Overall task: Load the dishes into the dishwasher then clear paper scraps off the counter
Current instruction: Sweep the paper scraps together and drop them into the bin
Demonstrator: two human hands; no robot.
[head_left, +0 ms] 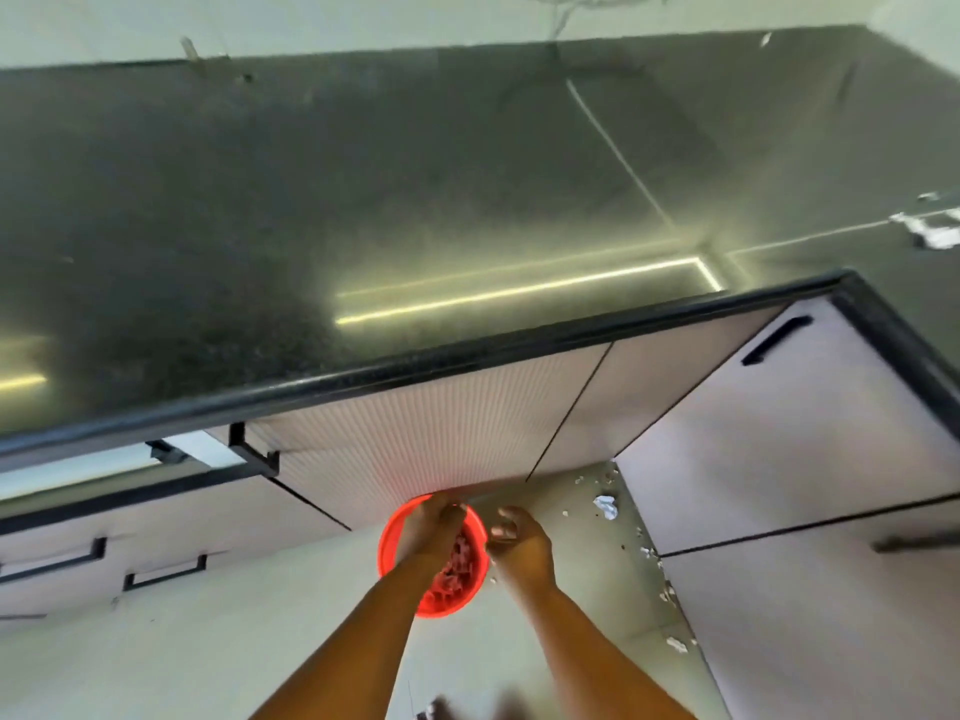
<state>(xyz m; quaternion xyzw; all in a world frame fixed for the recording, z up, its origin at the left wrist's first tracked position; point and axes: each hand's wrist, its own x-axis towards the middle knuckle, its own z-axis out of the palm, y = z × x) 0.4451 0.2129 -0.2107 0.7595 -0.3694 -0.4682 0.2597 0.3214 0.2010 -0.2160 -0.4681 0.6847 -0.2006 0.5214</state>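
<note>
Paper scraps (457,563) lie crumpled in the round red plastic bin (387,553); left hand (434,527) bunched over it, right hand (522,543) curled beside; I can't tell what either grips.

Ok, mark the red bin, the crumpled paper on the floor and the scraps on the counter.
red bin (385,550), head view, left rim
crumpled paper (607,506), head view, its middle
counter scraps (930,232), head view, middle of the white pile

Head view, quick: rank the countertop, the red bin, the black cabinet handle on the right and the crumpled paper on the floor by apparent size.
1. Countertop
2. Red bin
3. Black cabinet handle and crumpled paper: too close to rank; the handle is longer but thin.
</note>
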